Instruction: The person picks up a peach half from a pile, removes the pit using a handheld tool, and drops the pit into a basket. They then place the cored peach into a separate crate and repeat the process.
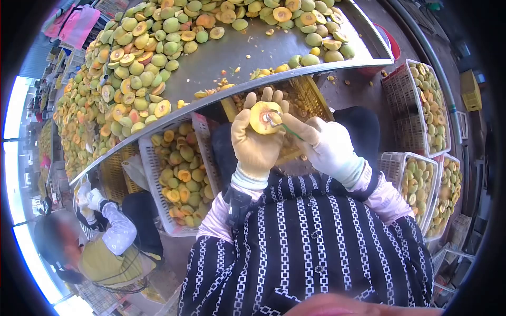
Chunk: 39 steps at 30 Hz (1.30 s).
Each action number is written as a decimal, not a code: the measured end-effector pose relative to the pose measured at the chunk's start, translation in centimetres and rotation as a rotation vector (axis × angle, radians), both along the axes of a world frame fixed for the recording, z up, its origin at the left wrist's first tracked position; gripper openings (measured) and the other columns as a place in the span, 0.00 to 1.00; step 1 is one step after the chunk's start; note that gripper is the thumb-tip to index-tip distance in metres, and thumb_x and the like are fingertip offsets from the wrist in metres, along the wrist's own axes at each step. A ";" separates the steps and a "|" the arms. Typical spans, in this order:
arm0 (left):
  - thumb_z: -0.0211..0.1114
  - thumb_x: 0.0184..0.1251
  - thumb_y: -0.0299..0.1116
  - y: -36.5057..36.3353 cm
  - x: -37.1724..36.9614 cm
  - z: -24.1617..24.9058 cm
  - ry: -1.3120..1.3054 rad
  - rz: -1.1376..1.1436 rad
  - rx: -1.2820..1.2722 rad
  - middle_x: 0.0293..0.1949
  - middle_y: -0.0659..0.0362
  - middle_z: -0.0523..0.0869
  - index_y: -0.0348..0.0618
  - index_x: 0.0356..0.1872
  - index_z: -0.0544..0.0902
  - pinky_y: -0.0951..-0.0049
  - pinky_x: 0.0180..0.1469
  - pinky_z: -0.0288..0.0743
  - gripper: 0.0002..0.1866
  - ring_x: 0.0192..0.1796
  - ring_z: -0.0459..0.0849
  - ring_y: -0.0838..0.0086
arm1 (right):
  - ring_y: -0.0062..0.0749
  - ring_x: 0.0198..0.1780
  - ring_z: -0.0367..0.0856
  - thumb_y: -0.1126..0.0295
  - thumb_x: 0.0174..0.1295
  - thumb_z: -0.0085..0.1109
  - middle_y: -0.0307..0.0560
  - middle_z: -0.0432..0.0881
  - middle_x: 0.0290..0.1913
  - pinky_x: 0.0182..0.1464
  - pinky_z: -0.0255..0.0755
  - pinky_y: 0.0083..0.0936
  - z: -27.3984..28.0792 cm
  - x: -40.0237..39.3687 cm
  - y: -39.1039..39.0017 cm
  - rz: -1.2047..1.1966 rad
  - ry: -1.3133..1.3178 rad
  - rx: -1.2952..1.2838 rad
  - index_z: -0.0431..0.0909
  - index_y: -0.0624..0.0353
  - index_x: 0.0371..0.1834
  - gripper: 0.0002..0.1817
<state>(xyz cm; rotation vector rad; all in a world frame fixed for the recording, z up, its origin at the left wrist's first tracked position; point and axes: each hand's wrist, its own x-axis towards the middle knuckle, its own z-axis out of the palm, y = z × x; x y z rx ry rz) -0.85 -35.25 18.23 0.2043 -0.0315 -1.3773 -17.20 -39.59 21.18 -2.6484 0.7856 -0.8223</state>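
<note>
A halved yellow fruit, cut face up, rests in my gloved left hand, whose fingers curl up behind it. My gloved right hand grips a small tool with a green handle. The tool's metal tip touches the reddish centre of the fruit. Both gloves are pale, with yellow-brown stains on the left one. Beneath my hands is a yellow crate with fruit scraps in it.
A metal table heaped with green and yellow fruit lies ahead. Fruit-filled crates stand at left and right, with more at lower right. At lower left sits a co-worker in gloves. A red container is behind the table's corner.
</note>
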 end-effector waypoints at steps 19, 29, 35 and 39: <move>0.49 0.76 0.44 -0.4 -1.5 0.6 -0.198 0.212 0.144 0.47 0.55 0.81 0.40 0.50 0.76 0.56 0.65 0.69 0.18 0.57 0.77 0.61 | 0.35 0.22 0.79 0.66 0.55 0.60 0.45 0.74 0.27 0.22 0.73 0.32 1.3 1.1 1.0 0.013 0.365 -0.027 0.54 0.45 0.74 0.41; 0.50 0.73 0.48 0.1 -0.4 0.7 -0.271 0.228 0.351 0.43 0.53 0.81 0.40 0.44 0.77 0.56 0.50 0.81 0.20 0.48 0.82 0.58 | 0.39 0.22 0.79 0.68 0.58 0.57 0.48 0.75 0.27 0.22 0.73 0.35 0.5 1.5 1.8 0.144 0.331 0.034 0.50 0.50 0.75 0.40; 0.49 0.73 0.45 -0.2 2.1 -0.5 -0.411 -0.162 0.353 0.37 0.51 0.82 0.38 0.41 0.77 0.58 0.43 0.81 0.18 0.40 0.84 0.56 | 0.40 0.22 0.80 0.67 0.57 0.57 0.49 0.76 0.27 0.22 0.73 0.35 0.1 1.7 1.8 0.140 0.394 0.089 0.52 0.50 0.74 0.39; 0.49 0.73 0.44 -0.3 2.1 -1.0 -0.732 -0.048 0.440 0.34 0.50 0.83 0.34 0.39 0.78 0.63 0.39 0.82 0.20 0.33 0.85 0.62 | 0.46 0.24 0.80 0.69 0.58 0.56 0.52 0.78 0.28 0.26 0.74 0.37 -1.6 2.1 1.4 0.185 0.262 0.278 0.52 0.50 0.74 0.38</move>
